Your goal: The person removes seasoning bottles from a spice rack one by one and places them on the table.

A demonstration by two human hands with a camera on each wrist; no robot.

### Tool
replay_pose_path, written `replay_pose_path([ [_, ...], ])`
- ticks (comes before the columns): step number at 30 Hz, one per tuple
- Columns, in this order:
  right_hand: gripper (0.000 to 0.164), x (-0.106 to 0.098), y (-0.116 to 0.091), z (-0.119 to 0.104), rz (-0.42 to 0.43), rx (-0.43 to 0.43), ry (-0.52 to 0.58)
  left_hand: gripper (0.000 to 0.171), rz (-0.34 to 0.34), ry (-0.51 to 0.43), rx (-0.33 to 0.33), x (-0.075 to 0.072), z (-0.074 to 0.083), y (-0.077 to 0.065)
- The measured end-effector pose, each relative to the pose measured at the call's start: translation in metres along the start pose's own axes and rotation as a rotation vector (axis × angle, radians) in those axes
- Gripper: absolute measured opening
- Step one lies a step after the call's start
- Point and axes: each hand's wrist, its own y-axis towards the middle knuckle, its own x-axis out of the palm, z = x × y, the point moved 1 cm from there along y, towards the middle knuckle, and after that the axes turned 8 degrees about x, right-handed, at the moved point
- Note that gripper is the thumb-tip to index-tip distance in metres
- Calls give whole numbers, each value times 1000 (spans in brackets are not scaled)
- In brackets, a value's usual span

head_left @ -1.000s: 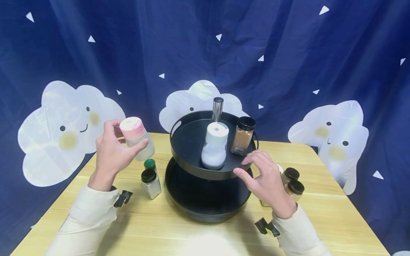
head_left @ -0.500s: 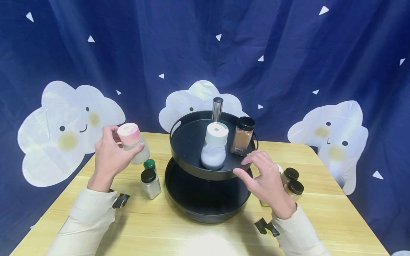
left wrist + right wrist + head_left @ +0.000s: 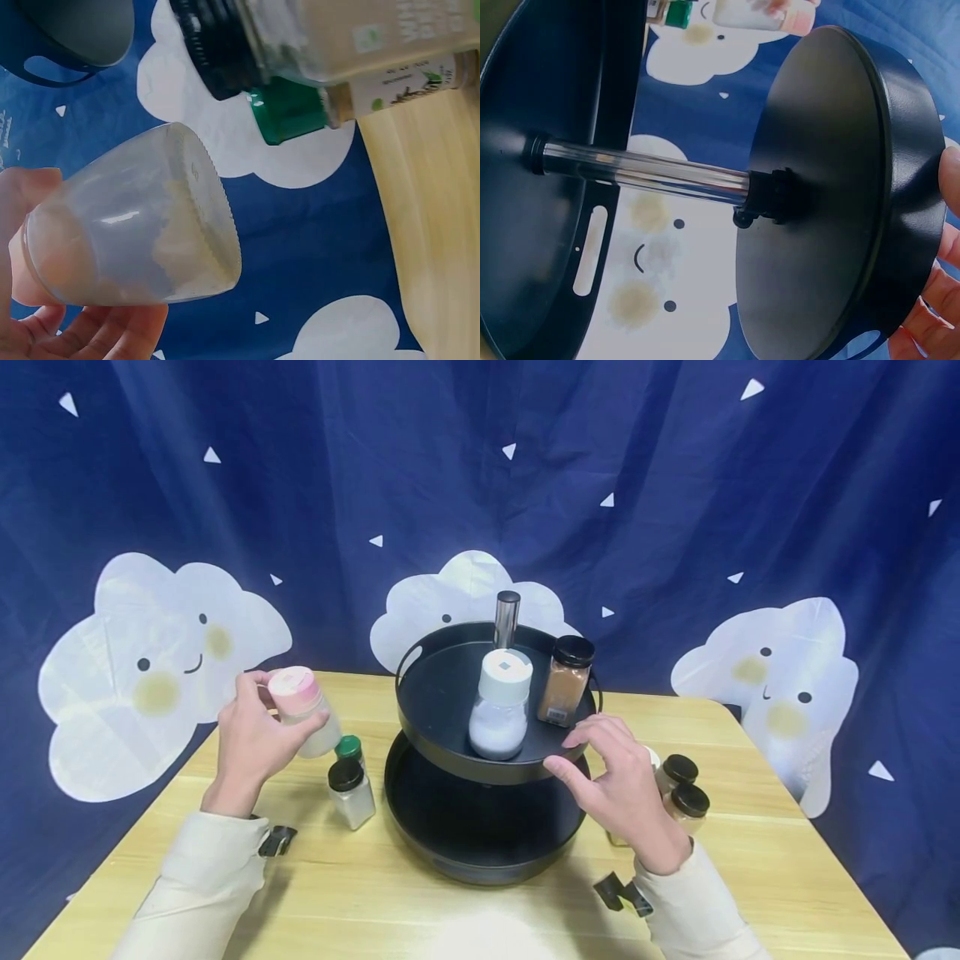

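My left hand [image 3: 251, 739] grips a translucent jar [image 3: 322, 737] with a pink lid, held tilted at the left of the table. In the left wrist view, pale contents show through the jar's wall [image 3: 135, 225]. My right hand [image 3: 618, 781] holds the front right rim of a black two-tier tray [image 3: 450, 763], thumb and fingers at the upper tier's edge. On that upper tier stand a white-lidded jar [image 3: 498, 722] of white contents and a black-lidded jar [image 3: 564, 692] of brown powder. A chrome post [image 3: 507, 620] rises behind them.
Left of the tray stand a black-capped jar [image 3: 352, 797] and a green-capped jar [image 3: 348, 747]. Black-lidded jars [image 3: 687, 802] stand at the right, partly hidden by my right hand. Behind the wooden table [image 3: 360, 910] hangs a blue curtain [image 3: 637, 460] with cloud prints.
My left hand has lowered the pink-lidded jar and moved it slightly left, nearer the green-capped jar. My right hand has kept its place at the tray's rim.
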Motion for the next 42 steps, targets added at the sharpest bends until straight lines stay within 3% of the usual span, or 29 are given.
replay_pose_path([
  [23,27,-1,0,-1,-19,29,2,74,-30,64,-57,3,-25,-10],
  [42,28,-1,0,-1,-16,24,6,78,-105,70,-100,15,-42,-18],
])
